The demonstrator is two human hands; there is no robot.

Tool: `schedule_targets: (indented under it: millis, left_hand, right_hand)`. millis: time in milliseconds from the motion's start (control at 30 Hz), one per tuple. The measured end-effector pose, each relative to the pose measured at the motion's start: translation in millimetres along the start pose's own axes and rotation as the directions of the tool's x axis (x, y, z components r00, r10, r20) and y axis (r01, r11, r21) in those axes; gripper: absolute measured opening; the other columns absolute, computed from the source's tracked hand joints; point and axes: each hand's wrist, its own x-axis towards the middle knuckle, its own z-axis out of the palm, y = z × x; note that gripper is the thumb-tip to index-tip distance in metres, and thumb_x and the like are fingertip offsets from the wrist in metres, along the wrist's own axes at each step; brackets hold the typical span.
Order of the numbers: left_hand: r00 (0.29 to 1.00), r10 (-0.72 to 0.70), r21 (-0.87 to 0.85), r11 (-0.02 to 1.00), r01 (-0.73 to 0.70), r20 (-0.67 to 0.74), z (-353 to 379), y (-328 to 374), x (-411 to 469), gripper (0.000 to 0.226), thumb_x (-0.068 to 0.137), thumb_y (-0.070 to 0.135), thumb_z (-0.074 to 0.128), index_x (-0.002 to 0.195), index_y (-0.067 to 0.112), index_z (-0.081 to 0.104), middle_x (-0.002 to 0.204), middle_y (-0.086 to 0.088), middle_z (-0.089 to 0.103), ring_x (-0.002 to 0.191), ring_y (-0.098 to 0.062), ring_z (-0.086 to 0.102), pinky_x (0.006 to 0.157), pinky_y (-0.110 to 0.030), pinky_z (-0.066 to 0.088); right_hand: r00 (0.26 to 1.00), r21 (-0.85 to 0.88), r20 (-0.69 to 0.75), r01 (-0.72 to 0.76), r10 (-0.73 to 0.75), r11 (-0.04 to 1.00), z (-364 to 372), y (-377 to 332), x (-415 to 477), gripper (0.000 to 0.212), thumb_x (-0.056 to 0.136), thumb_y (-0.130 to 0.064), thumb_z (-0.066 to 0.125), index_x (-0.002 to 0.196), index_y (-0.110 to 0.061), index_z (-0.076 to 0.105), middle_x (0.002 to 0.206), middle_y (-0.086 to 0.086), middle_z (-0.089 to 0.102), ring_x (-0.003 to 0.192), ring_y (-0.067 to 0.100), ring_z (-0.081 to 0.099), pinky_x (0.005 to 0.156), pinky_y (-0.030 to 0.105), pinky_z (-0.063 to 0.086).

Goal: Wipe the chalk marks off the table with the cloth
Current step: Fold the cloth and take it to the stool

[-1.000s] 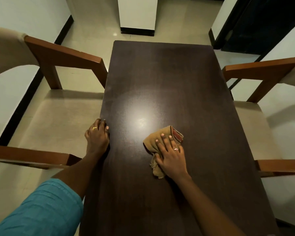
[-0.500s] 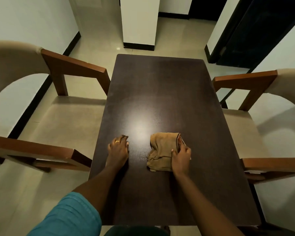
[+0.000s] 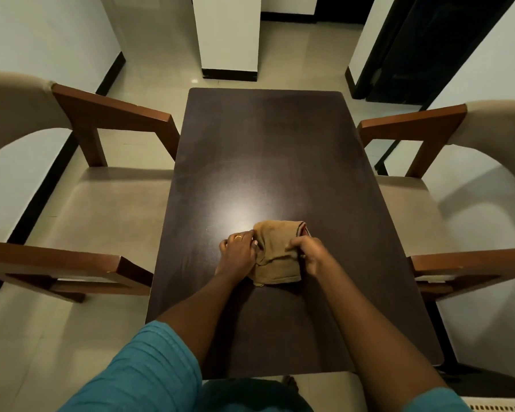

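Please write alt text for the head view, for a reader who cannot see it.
Both hands, left and right, grip a tan cloth bunched on a dark table. Wooden armchairs stand on either side, left and right, and no chalk marks are clearly visible.

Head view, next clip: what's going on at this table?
A person stands at the near end of a dark table with both hands on a tan cloth lying on it. The left hand holds the cloth's left edge and the right hand grips its right side, bunching it. No chalk marks are visible on the table. Chairs stand on either side.
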Motion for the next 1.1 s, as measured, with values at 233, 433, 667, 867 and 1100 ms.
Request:
schedule_targets:
  millis: [233,433,667,867,1100]
  left_hand:
    - [0.998,0.038,-0.073,0.997,-0.034,0.055,-6,9,22,0.05,0.095,0.035,0.044,0.14,0.018,0.033,0.149,-0.007,0.03,0.137,-0.028,0.025,0.112,-0.048,0.018]
    - [0.983,0.006,-0.15,0.988,0.023,0.185,-12,17,53,0.072,0.081,0.055,0.057,0.141,0.023,0.031,0.144,-0.005,0.04,0.134,-0.029,0.03,0.108,-0.047,0.019]
    - [0.973,0.063,-0.206,0.978,-0.016,0.222,-19,23,73,0.037,0.081,0.037,0.065,0.111,0.017,0.06,0.112,-0.005,0.058,0.11,-0.026,0.049,0.092,-0.037,0.037]
    - [0.946,-0.017,-0.839,0.456,0.296,0.325,-31,52,64,0.015,0.081,0.013,0.063,0.095,0.011,0.06,0.088,-0.002,0.061,0.083,-0.019,0.058,0.07,-0.027,0.048]
    - [0.788,0.034,-0.768,0.25,0.589,0.615,-10,95,49,0.04,0.085,0.024,0.061,0.118,0.002,0.054,0.095,-0.01,0.064,0.086,-0.025,0.062,0.073,-0.035,0.055]
  right_hand:
    - [0.882,-0.592,-0.095,0.323,-0.462,0.739,-8,-15,13,0.037,0.084,-0.021,0.07,0.119,-0.01,0.065,0.141,0.006,0.036,0.127,0.028,0.035,0.11,0.041,0.033]
    - [0.855,-0.43,0.035,0.48,-0.517,0.765,-18,-23,28,0.033,0.087,-0.017,0.065,0.119,-0.006,0.064,0.122,0.008,0.063,0.124,0.024,0.051,0.103,0.036,0.039]
    - [0.864,-0.171,0.001,0.496,-0.503,0.851,-22,-26,21,0.022,0.085,-0.008,0.066,0.107,-0.008,0.067,0.098,0.006,0.066,0.091,0.018,0.059,0.082,0.031,0.047]
    - [0.877,0.043,-0.023,0.48,-0.48,0.876,-44,-34,5,0.033,0.085,0.002,0.059,0.117,-0.004,0.06,0.087,0.003,0.064,0.076,0.011,0.059,0.064,0.015,0.05]
    - [0.9,0.119,-0.159,0.427,-0.407,0.896,-82,-13,-6,0.038,0.084,0.004,0.06,0.121,0.006,0.057,0.094,0.009,0.065,0.078,0.015,0.061,0.065,0.017,0.053]
